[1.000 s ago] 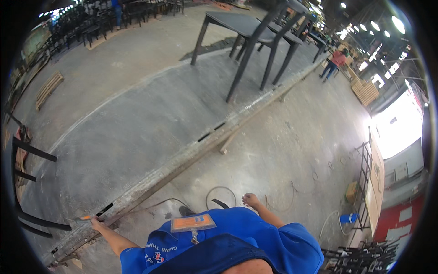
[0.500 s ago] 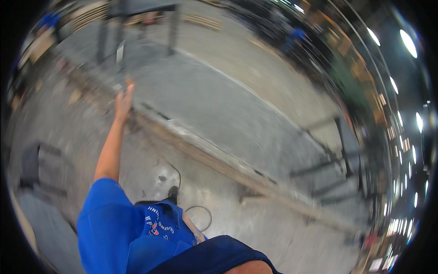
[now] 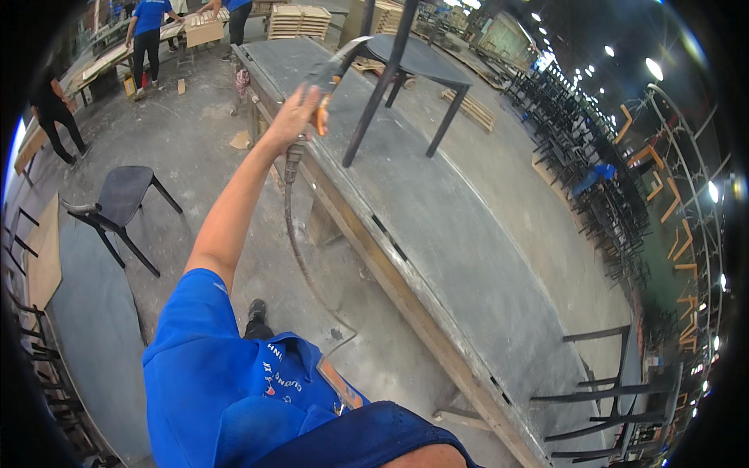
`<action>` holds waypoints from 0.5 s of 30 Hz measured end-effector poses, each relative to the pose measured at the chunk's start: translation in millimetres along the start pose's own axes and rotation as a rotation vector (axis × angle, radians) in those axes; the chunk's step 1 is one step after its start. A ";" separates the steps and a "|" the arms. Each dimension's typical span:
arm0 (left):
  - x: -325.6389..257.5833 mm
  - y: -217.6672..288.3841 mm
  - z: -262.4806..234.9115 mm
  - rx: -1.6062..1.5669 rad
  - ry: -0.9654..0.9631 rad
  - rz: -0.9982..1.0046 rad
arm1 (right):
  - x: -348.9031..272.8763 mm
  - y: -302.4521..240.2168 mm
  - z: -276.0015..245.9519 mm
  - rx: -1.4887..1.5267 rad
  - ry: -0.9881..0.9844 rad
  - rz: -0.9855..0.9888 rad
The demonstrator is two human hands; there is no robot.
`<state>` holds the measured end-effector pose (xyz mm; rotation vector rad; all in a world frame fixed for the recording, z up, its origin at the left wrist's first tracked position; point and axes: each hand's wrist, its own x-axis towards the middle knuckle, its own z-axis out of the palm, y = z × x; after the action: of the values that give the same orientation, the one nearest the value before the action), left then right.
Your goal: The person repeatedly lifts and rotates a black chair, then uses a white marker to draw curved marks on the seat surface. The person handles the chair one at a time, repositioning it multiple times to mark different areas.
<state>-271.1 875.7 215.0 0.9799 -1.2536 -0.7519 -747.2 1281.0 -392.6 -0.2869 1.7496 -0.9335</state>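
Hand (image 3: 295, 117) at upper centre of the frame, the person's left going by the shoulder it extends from, arm stretched fully out, fingers wrapped around a welding torch (image 3: 328, 78) with an orange trigger part and a dark nozzle angled up-right. Grey hose (image 3: 290, 226) drops from the torch's lower end, curving down to the concrete floor (image 3: 195, 156) at centre. Torch tip sits near a dark metal chair frame (image 3: 406, 70) standing on the long grey workbench (image 3: 468, 234). Right hand out of sight. Black chair (image 3: 117, 203) at left, well apart. Other workers (image 3: 144, 31) in blue shirts at upper left.
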 end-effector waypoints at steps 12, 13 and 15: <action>222.8 75.8 -158.5 0.506 0.188 0.455 | -13.4 -191.0 274.9 -0.052 -0.220 -0.151; 241.5 59.8 -166.5 0.469 0.089 0.409 | -15.8 -202.5 288.3 -0.041 -0.223 -0.162; 269.6 2.8 -174.6 0.557 -0.094 0.173 | -17.7 -225.1 310.1 -0.023 -0.208 -0.178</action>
<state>-51.0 669.0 324.9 1.2688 -1.6521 -0.3150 -520.3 1003.6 -255.6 -0.5432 1.5624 -0.9742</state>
